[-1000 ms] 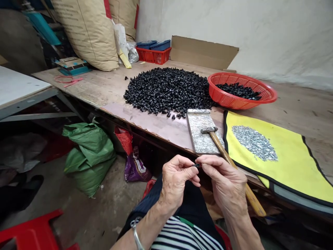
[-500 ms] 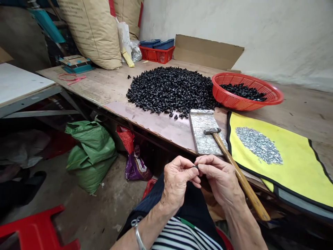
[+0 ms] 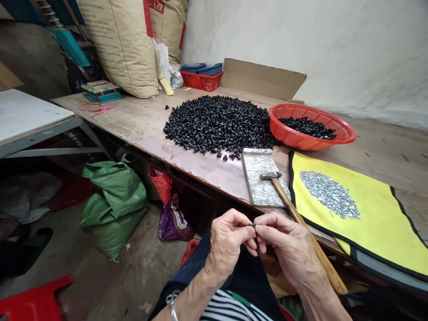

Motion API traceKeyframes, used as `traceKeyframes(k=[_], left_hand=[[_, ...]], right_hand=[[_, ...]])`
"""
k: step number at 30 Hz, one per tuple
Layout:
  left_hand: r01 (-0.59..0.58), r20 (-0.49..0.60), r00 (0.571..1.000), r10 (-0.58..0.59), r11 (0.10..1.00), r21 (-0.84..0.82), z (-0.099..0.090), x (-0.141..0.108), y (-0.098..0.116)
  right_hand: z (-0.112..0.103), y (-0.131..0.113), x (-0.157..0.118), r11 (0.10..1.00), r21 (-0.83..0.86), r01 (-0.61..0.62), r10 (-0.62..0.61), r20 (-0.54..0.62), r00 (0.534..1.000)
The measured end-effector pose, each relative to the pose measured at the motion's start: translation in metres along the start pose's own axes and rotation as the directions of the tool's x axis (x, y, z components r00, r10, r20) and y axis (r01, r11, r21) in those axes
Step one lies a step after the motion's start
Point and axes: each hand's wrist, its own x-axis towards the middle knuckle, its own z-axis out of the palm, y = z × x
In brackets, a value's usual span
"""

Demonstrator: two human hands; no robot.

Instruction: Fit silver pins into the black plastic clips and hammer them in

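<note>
Left hand (image 3: 225,243) and right hand (image 3: 284,243) jointly pinch one small black part (image 3: 253,226) — mostly hidden by the fingers — just before the desk (image 3: 133,116). A hammer (image 3: 294,210) rests head on grey slab (image 3: 259,191); black heap (image 3: 219,125) lies beyond it.

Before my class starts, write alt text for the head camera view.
A person's left hand and right hand pinch a small black part before a table. On it lie a heap of black parts, a red basket holding more, a hammer with its head on a grey slab, and metal pieces on yellow cloth.
</note>
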Motion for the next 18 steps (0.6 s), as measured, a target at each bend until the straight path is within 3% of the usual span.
traceKeyframes(k=[6,11,14,18], left_hand=[[-0.001,-0.013,1.0,0.001,1.0,0.016,0.004,0.0,0.0],[-0.035,-0.041,0.998,0.037,0.998,0.046,0.0,0.001,0.003],[-0.016,-0.044,0.999,0.016,1.0,-0.005,0.0,0.0,0.002],[0.029,-0.03,0.999,-0.032,0.996,-0.081,0.002,-0.001,0.0]], right_hand=[[0.003,-0.003,-0.002,0.996,0.091,0.003,0.002,-0.063,0.998],[0.006,0.001,-0.006,0.997,0.046,0.057,-0.052,-0.106,0.993],[0.009,0.007,-0.007,0.997,0.035,0.074,-0.069,-0.134,0.989],[0.012,0.014,-0.006,0.988,0.149,0.041,-0.017,-0.158,0.987]])
